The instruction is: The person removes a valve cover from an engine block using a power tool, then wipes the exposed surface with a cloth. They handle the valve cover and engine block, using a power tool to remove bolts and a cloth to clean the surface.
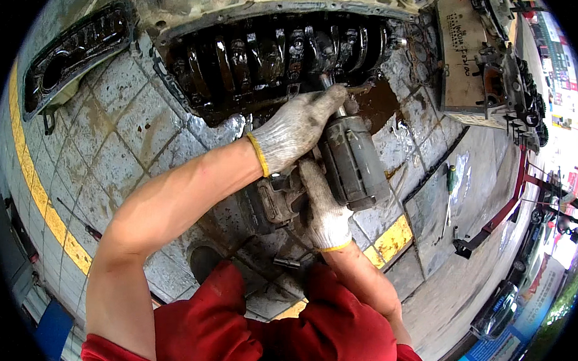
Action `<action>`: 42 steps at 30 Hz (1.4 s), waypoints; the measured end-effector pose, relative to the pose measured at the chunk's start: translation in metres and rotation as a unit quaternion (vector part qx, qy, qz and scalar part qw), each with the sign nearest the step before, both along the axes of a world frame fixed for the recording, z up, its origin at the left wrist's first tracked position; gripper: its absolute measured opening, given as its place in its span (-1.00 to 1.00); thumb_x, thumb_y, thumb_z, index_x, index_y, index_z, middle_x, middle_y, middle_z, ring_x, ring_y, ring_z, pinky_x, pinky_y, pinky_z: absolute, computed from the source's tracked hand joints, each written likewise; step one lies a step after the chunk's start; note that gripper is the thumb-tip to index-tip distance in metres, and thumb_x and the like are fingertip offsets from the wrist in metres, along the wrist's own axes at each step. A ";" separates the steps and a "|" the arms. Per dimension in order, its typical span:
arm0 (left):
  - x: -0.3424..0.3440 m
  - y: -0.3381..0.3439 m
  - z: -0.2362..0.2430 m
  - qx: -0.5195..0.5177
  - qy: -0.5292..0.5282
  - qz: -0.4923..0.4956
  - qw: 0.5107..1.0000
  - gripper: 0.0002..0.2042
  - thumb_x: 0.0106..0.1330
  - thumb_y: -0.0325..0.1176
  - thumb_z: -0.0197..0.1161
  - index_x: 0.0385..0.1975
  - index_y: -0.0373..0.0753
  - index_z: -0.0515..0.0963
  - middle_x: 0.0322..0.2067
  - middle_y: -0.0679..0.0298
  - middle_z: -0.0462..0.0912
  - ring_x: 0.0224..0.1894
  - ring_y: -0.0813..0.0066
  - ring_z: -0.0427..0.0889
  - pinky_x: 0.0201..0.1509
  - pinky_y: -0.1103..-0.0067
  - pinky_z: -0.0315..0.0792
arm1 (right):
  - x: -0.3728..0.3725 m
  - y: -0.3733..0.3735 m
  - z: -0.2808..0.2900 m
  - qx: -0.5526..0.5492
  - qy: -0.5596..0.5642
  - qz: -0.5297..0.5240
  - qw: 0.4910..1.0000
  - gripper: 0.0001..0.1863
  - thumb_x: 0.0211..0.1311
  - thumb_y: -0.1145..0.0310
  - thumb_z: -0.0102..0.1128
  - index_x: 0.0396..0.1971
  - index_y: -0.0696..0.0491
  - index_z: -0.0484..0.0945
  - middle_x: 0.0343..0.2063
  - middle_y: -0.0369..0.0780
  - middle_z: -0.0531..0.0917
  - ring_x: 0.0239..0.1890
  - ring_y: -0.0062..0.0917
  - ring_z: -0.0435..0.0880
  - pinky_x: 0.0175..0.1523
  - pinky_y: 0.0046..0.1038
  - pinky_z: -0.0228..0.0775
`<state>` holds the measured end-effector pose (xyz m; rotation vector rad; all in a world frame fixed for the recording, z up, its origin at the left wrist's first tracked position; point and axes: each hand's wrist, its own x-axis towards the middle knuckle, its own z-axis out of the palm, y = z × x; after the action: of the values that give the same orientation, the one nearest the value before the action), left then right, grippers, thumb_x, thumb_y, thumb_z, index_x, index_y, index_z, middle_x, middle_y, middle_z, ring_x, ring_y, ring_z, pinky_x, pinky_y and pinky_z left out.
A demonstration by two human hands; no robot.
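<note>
A grey impact wrench (354, 159) points away from me, toward the open underside of an engine block (278, 15). My left hand (299, 127), in a white knit glove with a yellow cuff, is closed round the front of the wrench near its extension. The metal extension (327, 83) reaches to the oily crankshaft (295, 53) area; its tip is hard to make out among the dark parts. My right hand (325, 208), also gloved, wraps the wrench's handle. The handle's base (275, 201) sticks out to the left, below my left wrist.
An oily oil pan (80, 55) leans at the far left. At the right, engine parts (503, 87) sit on a wooden box (462, 55). A socket (286, 262) lies near my feet; a green-handled screwdriver (451, 182) and a red stand (503, 214) are farther right. Dark oil (378, 107) wets the tiles.
</note>
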<state>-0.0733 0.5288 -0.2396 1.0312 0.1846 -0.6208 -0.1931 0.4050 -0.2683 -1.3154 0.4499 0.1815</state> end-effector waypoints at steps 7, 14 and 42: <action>0.001 -0.003 -0.008 0.101 0.005 -0.014 0.995 -0.43 0.57 0.24 0.11 -0.08 -0.24 0.70 -0.21 0.31 0.72 -0.14 0.55 0.61 0.09 0.53 0.52 | -0.001 0.009 -0.007 -0.004 -0.012 0.007 1.000 -0.44 0.41 0.47 0.39 0.37 0.11 0.46 0.21 -0.17 0.62 0.20 -0.44 0.62 0.30 -0.32 0.53; -0.006 -0.006 -0.001 0.070 -0.026 0.004 0.997 -0.44 0.59 0.21 0.10 -0.02 -0.27 0.66 -0.13 0.26 0.71 -0.07 0.50 0.60 0.14 0.50 0.51 | -0.008 0.000 -0.012 0.014 0.024 0.018 0.999 -0.46 0.42 0.44 0.40 0.35 0.09 0.48 0.18 -0.18 0.64 0.14 -0.45 0.63 0.24 -0.35 0.54; 0.002 -0.014 -0.016 0.095 -0.028 0.018 0.995 -0.45 0.61 0.16 0.10 -0.03 -0.32 0.68 -0.14 0.26 0.72 -0.10 0.51 0.60 0.14 0.48 0.51 | -0.004 0.002 0.000 0.036 0.012 -0.032 0.999 -0.44 0.33 0.46 0.49 0.30 0.08 0.51 0.05 -0.25 0.69 -0.03 -0.57 0.68 0.05 -0.46 0.62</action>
<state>-0.0708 0.5147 -0.2556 1.2254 0.2167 -0.5477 -0.1971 0.4065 -0.2681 -1.2282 0.5019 0.1591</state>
